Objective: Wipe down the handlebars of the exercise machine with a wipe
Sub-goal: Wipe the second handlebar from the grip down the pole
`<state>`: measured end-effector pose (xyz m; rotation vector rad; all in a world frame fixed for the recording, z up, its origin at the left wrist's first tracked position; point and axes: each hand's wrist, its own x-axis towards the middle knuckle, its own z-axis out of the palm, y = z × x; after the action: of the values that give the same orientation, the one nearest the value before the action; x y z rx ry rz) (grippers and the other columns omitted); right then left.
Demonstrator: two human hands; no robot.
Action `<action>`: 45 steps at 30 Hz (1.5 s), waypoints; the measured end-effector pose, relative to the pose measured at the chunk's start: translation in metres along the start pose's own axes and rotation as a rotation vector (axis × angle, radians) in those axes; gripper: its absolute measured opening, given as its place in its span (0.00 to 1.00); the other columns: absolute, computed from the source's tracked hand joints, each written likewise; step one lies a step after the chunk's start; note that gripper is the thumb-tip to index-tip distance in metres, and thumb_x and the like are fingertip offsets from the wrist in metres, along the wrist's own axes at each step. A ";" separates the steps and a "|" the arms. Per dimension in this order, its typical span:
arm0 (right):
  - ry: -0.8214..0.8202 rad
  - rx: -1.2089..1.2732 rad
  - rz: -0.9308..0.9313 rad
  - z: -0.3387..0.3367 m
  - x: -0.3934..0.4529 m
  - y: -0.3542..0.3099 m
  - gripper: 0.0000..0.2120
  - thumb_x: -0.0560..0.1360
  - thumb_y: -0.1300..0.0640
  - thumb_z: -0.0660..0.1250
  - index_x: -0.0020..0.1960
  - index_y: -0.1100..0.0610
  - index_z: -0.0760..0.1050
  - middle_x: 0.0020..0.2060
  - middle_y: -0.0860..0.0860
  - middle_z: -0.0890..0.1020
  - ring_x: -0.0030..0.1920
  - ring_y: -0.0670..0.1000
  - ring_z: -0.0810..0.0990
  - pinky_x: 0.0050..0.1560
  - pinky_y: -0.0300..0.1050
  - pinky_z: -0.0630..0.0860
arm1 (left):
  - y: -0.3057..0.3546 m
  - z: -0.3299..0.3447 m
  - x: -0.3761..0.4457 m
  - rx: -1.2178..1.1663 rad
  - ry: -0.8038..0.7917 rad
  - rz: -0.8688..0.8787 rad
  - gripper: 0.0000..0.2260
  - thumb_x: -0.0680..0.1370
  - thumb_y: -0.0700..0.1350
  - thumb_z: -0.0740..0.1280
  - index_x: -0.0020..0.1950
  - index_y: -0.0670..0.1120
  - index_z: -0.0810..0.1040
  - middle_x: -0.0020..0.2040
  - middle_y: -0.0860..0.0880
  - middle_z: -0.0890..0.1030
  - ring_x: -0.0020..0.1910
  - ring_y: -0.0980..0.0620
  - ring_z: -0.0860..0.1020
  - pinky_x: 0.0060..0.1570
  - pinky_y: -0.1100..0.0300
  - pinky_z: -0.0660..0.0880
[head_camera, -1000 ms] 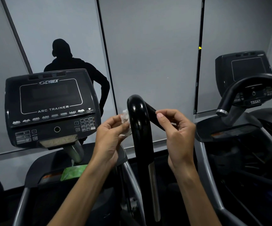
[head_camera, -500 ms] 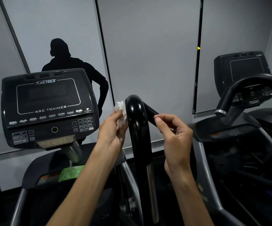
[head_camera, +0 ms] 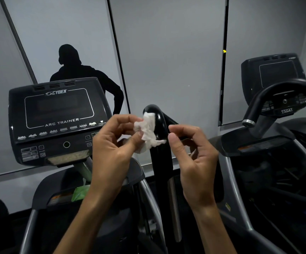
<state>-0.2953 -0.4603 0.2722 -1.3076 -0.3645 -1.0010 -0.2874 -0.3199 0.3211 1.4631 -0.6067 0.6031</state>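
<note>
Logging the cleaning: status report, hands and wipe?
Left hand pinches wipe against handlebar. Right hand curled, holding nothing. Nothing in the way.

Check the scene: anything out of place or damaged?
Nothing looks damaged. The only stray item is a green wipe packet left on the machine's deck below the console. The left hand holds the crumpled wipe.

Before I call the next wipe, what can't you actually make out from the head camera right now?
- Far side of the handlebar: hidden by the bar itself.
- Whether the wipe touches the bar: unclear; it overlaps it in the head view.
- Right hand: whether its fingers hold anything, too small to tell.
- Green packet: partly covered by the left hand and forearm.
- Console button labels: too small.
</note>
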 end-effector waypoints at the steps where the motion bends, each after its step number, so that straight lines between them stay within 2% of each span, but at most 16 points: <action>1: -0.021 0.062 -0.007 -0.001 -0.003 -0.006 0.06 0.77 0.56 0.71 0.55 0.51 0.81 0.50 0.49 0.85 0.52 0.54 0.83 0.53 0.51 0.81 | 0.004 0.004 -0.003 0.001 -0.017 0.013 0.09 0.75 0.32 0.70 0.48 0.45 0.79 0.41 0.43 0.82 0.38 0.51 0.80 0.34 0.65 0.77; 4: -0.071 0.190 0.015 -0.005 -0.010 -0.014 0.10 0.76 0.58 0.72 0.57 0.56 0.80 0.50 0.53 0.85 0.51 0.54 0.85 0.50 0.43 0.81 | 0.007 0.018 -0.013 0.037 -0.092 0.017 0.07 0.75 0.33 0.72 0.47 0.43 0.79 0.41 0.44 0.83 0.40 0.52 0.82 0.37 0.64 0.79; 8: -0.006 0.092 0.051 -0.016 -0.009 -0.005 0.09 0.75 0.57 0.73 0.54 0.47 0.83 0.50 0.54 0.84 0.50 0.56 0.84 0.49 0.47 0.81 | 0.003 0.019 -0.023 0.248 -0.210 0.102 0.06 0.77 0.38 0.71 0.51 0.48 0.84 0.49 0.52 0.83 0.50 0.50 0.83 0.46 0.54 0.81; 10: 0.023 -0.039 0.019 -0.016 -0.006 0.001 0.10 0.76 0.59 0.73 0.54 0.47 0.83 0.50 0.51 0.83 0.50 0.52 0.84 0.49 0.45 0.81 | 0.005 0.014 -0.024 0.347 -0.182 0.172 0.07 0.77 0.40 0.72 0.52 0.50 0.85 0.50 0.56 0.82 0.52 0.52 0.82 0.47 0.60 0.79; 12: 0.012 -0.208 -0.021 -0.010 -0.001 0.006 0.11 0.77 0.61 0.74 0.57 0.50 0.83 0.51 0.47 0.81 0.50 0.48 0.82 0.47 0.35 0.78 | 0.007 0.010 -0.022 0.393 -0.101 0.203 0.09 0.77 0.37 0.72 0.51 0.51 0.84 0.49 0.57 0.81 0.49 0.54 0.81 0.44 0.68 0.75; 15: -0.027 -0.318 -0.052 -0.002 -0.001 0.011 0.10 0.75 0.58 0.75 0.56 0.50 0.83 0.51 0.46 0.80 0.52 0.42 0.80 0.47 0.27 0.74 | 0.000 0.003 -0.016 0.416 -0.030 0.182 0.09 0.76 0.36 0.72 0.51 0.50 0.84 0.49 0.56 0.81 0.48 0.54 0.81 0.42 0.68 0.75; 18: -0.034 -0.385 -0.135 -0.001 -0.007 0.014 0.10 0.74 0.55 0.74 0.56 0.51 0.83 0.51 0.45 0.80 0.53 0.39 0.78 0.50 0.26 0.74 | -0.011 -0.001 -0.016 0.461 -0.029 0.180 0.09 0.76 0.38 0.73 0.53 0.51 0.82 0.51 0.57 0.80 0.50 0.53 0.80 0.42 0.67 0.76; 22: 0.041 -0.418 -0.178 0.002 0.006 0.014 0.08 0.74 0.57 0.76 0.53 0.52 0.85 0.46 0.46 0.80 0.47 0.41 0.78 0.46 0.26 0.73 | -0.021 -0.001 -0.013 0.480 -0.019 0.170 0.12 0.76 0.40 0.72 0.56 0.53 0.81 0.53 0.57 0.79 0.54 0.54 0.79 0.43 0.62 0.78; 26: 0.102 -0.570 -0.325 0.020 0.012 0.012 0.06 0.75 0.63 0.76 0.52 0.58 0.85 0.47 0.50 0.81 0.48 0.49 0.78 0.48 0.36 0.78 | -0.027 0.006 -0.009 0.442 0.002 0.168 0.13 0.78 0.35 0.69 0.58 0.50 0.80 0.54 0.57 0.79 0.53 0.52 0.79 0.45 0.54 0.80; 28: 0.081 -0.634 -0.431 0.017 -0.003 0.019 0.07 0.75 0.64 0.75 0.53 0.61 0.85 0.48 0.52 0.82 0.49 0.49 0.77 0.51 0.36 0.78 | -0.028 0.008 -0.011 0.407 -0.019 0.146 0.17 0.78 0.32 0.66 0.59 0.52 0.80 0.55 0.59 0.79 0.54 0.54 0.79 0.45 0.49 0.81; 30: 0.073 -0.599 -0.438 0.006 -0.013 0.025 0.08 0.75 0.63 0.74 0.55 0.61 0.85 0.48 0.51 0.82 0.49 0.48 0.78 0.52 0.37 0.79 | -0.030 0.008 -0.012 0.385 -0.032 0.133 0.19 0.78 0.30 0.65 0.59 0.52 0.80 0.56 0.59 0.79 0.56 0.54 0.79 0.46 0.47 0.81; 34: 0.121 -0.538 -0.383 0.006 0.008 0.023 0.04 0.75 0.63 0.75 0.50 0.58 0.86 0.44 0.46 0.79 0.46 0.46 0.78 0.44 0.48 0.80 | -0.033 0.010 -0.011 0.317 0.000 0.108 0.19 0.78 0.29 0.63 0.59 0.51 0.80 0.57 0.57 0.80 0.55 0.54 0.80 0.47 0.50 0.82; 37: 0.125 -0.588 -0.398 0.021 0.006 0.017 0.05 0.76 0.62 0.72 0.50 0.60 0.85 0.45 0.52 0.82 0.46 0.51 0.78 0.47 0.41 0.78 | -0.033 0.011 -0.009 0.277 0.024 0.089 0.17 0.79 0.32 0.64 0.58 0.52 0.80 0.57 0.54 0.81 0.55 0.54 0.80 0.47 0.53 0.82; 41: 0.094 -0.544 -0.425 0.007 -0.017 0.027 0.05 0.76 0.63 0.74 0.51 0.59 0.86 0.48 0.50 0.83 0.48 0.51 0.82 0.53 0.37 0.78 | -0.032 0.007 -0.012 0.308 -0.005 0.097 0.13 0.77 0.38 0.64 0.59 0.51 0.80 0.57 0.56 0.81 0.56 0.53 0.80 0.47 0.46 0.81; 43: 0.126 -0.470 -0.327 0.004 -0.008 0.028 0.06 0.75 0.65 0.75 0.50 0.56 0.86 0.46 0.46 0.81 0.47 0.47 0.81 0.48 0.38 0.79 | -0.031 0.006 -0.014 0.339 -0.027 0.115 0.14 0.78 0.35 0.66 0.59 0.51 0.80 0.57 0.57 0.80 0.56 0.53 0.80 0.45 0.51 0.81; 45: 0.156 -0.418 -0.233 0.009 0.010 0.024 0.07 0.75 0.65 0.76 0.50 0.55 0.86 0.44 0.47 0.81 0.45 0.42 0.80 0.46 0.29 0.75 | -0.029 0.008 -0.015 0.380 -0.043 0.142 0.17 0.78 0.32 0.67 0.59 0.52 0.80 0.56 0.57 0.79 0.56 0.53 0.79 0.42 0.62 0.78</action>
<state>-0.2686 -0.4571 0.2670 -1.5707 -0.1956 -1.4211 -0.2776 -0.3287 0.2897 1.8009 -0.6586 0.8329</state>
